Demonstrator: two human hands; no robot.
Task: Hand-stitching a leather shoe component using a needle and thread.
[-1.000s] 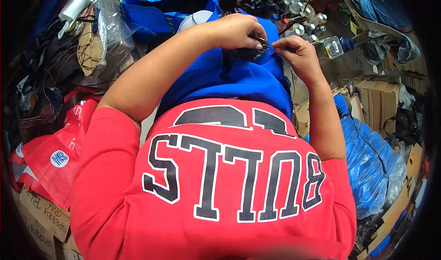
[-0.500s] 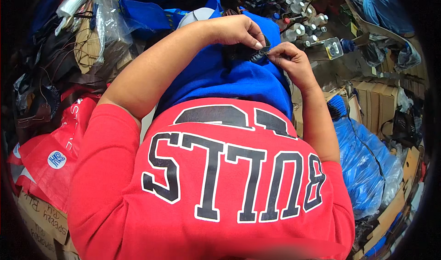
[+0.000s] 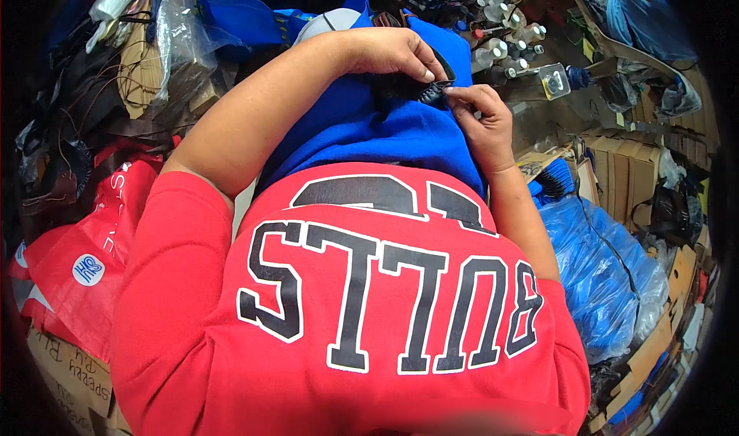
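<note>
Over the blue cloth (image 3: 339,128) on my lap sits a small black item with lace-like strands (image 3: 433,93), perhaps part of a shoe; most of it is lost against dark folds and my fingers. My left hand (image 3: 400,53) reaches across from the left, thumb and fingers closed on its upper edge. From the right, my right hand (image 3: 485,120) pinches at its near right edge, fingertips pressed together. Any thread or tool between those fingertips is too small to make out. The two hands are close together but apart.
Beyond the cloth lies a blue bag (image 3: 239,13). Several small bottles (image 3: 500,32) stand at the far right, near a clear square bottle (image 3: 554,80). A blue plastic-wrapped bundle (image 3: 593,274) and a brush (image 3: 556,180) lie right; a red bag (image 3: 96,251) lies left.
My right hand has turned a little, and its wrist and forearm have shifted slightly left and down. My left hand keeps its hold on the black item, nearly still.
</note>
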